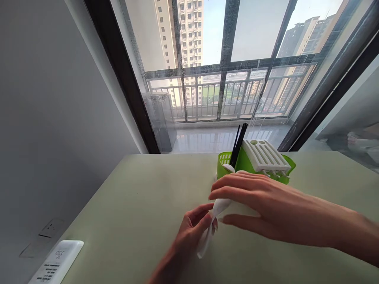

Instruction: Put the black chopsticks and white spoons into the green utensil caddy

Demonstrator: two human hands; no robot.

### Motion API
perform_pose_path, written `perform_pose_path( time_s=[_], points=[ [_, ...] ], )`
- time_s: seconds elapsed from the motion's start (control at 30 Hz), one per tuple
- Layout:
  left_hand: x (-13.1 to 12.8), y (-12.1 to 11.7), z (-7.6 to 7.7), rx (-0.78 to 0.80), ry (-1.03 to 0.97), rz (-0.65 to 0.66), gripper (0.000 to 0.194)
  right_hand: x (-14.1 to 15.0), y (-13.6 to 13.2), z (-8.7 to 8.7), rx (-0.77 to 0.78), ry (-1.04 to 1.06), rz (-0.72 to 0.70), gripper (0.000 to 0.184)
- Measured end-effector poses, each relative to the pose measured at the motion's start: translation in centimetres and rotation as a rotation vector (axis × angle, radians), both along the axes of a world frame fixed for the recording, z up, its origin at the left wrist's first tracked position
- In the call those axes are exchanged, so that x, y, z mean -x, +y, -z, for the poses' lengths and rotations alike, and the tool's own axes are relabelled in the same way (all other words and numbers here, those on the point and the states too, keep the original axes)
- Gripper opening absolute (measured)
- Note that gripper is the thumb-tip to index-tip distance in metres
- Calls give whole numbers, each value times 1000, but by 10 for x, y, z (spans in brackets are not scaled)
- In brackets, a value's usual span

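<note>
My left hand (pixel 194 228) pinches a white spoon (pixel 220 206) between thumb and fingers, around the middle. Its handle slants down toward me; whether a second spoon lies against it I cannot tell. Over the spoon's bowl, my right hand (pixel 263 201) reaches in from the right with fingers stretched out and thumb apart. Contact between the right fingers and the bowl is unclear. Just beyond stands a green utensil holder (pixel 241 162) with a white slotted top (pixel 266 155). Black chopsticks (pixel 239 144) and another white spoon (pixel 229 168) stick out of its left compartment. My right hand hides part of the holder's front.
The pale green table (pixel 142 197) carries all of this. At its near left lies a white device (pixel 60 260) with printed text, below a wall socket (pixel 51 228). Behind the table's far edge is a glass sliding door (pixel 227 63) with dark frames.
</note>
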State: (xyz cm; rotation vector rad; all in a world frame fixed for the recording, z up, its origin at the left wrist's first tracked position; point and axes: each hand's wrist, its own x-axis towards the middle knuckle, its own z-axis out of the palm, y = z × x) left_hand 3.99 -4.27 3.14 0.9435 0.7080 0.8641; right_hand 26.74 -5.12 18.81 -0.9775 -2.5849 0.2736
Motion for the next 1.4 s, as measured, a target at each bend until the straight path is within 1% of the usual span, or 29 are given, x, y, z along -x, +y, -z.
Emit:
perform_pose_path(
  time_s=[0.03,0.1,0.13,0.2,0.27,0.33,0.4,0.47,0.5,0.57,0.63,0.7,0.77,0.83,0.9,1.0,1.07,1.13,1.23,1.4],
  points=[
    [0,0,-1,22,-63,28,44,1,-2,0,56,-14,-31,36],
    [1,0,-5,44,-180,94,47,2,-5,1,115,-43,-57,40],
    [1,0,-7,53,-229,125,50,3,-6,1,122,-56,-61,39],
    [2,-1,-11,74,-291,190,55,6,-7,1,123,-66,-72,30],
    [2,-2,-14,86,-316,259,60,9,-7,-1,115,-66,-93,22],
    [3,-4,-15,84,-320,310,64,12,-8,-3,83,-76,-126,21],
    [2,-5,-13,94,-323,307,63,14,-8,-2,35,-79,-129,20],
    [2,-5,-10,156,-334,241,54,12,-6,-1,-20,-44,-84,19],
    [1,-3,-8,205,-340,191,50,10,-4,0,-48,-6,-45,20],
    [1,1,-4,308,-352,69,54,3,1,-4,-93,88,44,25],
    [1,7,-1,398,-373,-38,57,-7,7,-15,-130,180,171,28],
    [1,13,1,470,-408,-108,49,-18,14,-29,-194,235,345,28],
    [1,17,3,518,-436,-131,42,-27,20,-42,-286,232,537,29],
    [1,19,3,529,-444,-133,39,-34,26,-51,-391,178,694,33],
    [1,19,4,520,-437,-125,39,-39,34,-53,-513,112,766,41],
    [0,18,4,503,-420,-127,39,-42,46,-46,-651,0,757,46],
    [0,17,4,500,-415,-131,38,-42,54,-39,-653,-83,740,42],
    [0,17,4,506,-417,-131,39,-40,61,-32,-601,-155,719,39],
    [-1,16,5,520,-424,-133,39,-36,72,-23,-510,-257,647,34],
    [-2,15,5,527,-425,-132,38,-21,84,-13,-307,-458,532,23]
  ],
)
